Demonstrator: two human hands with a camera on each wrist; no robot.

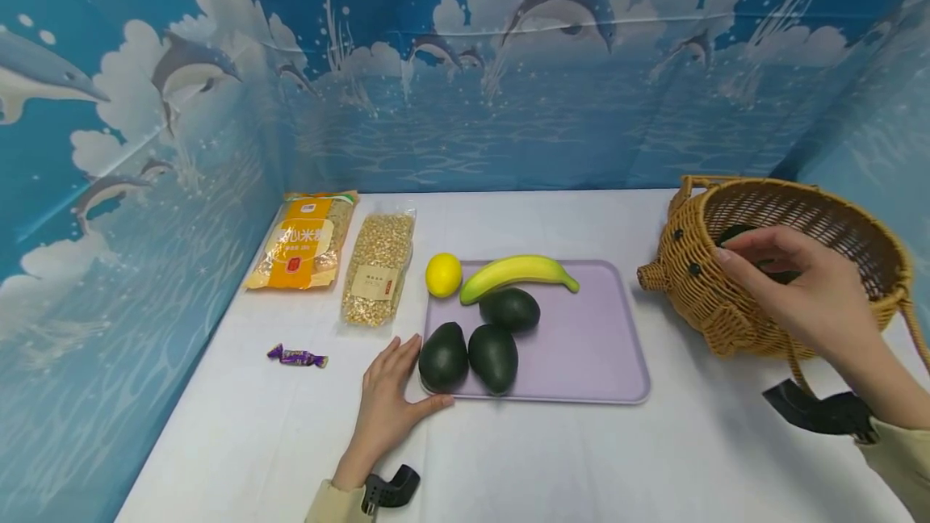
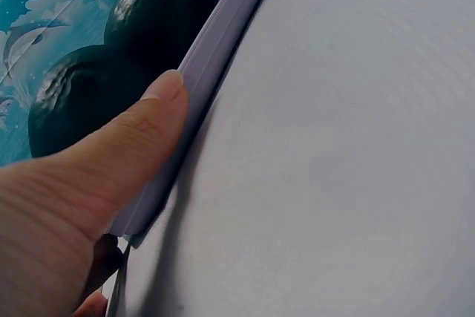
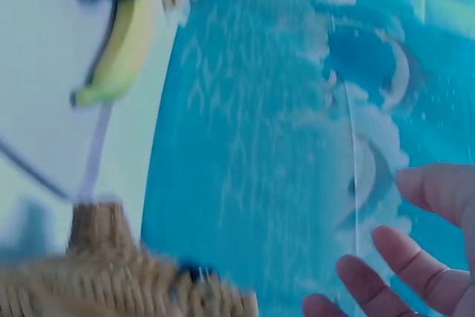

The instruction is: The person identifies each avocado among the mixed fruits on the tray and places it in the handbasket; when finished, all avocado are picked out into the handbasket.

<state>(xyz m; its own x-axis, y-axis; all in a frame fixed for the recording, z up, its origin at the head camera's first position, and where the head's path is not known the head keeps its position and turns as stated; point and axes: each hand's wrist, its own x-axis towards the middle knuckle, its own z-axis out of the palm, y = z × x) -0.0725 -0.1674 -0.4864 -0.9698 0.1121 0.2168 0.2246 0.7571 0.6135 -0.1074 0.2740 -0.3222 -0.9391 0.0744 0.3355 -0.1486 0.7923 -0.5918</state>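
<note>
My left hand [image 1: 392,398] holds the near left corner of a lilac tray [image 1: 581,353], thumb along the front rim and fingers at the left side. Two dark green avocados [image 1: 443,357] lie beside that hand; a third avocado [image 1: 510,310] sits behind them, next to a banana [image 1: 519,271]. A yellow lemon [image 1: 443,275] is at the tray's back left corner. Over the opening of an animal-shaped wicker basket [image 1: 726,305], my right hand [image 1: 817,289] hovers with loosely bent fingers and nothing in them. Dark green fruit [image 1: 735,232] shows inside, partly hidden by the hand.
An orange-labelled grain bag [image 1: 305,240] and a clear bag of yellow grains [image 1: 379,269] lie at the back left. In front of them is a purple-wrapped candy [image 1: 298,357]. A dolphin-print curtain [image 1: 465,119] borders the white table at the back and sides.
</note>
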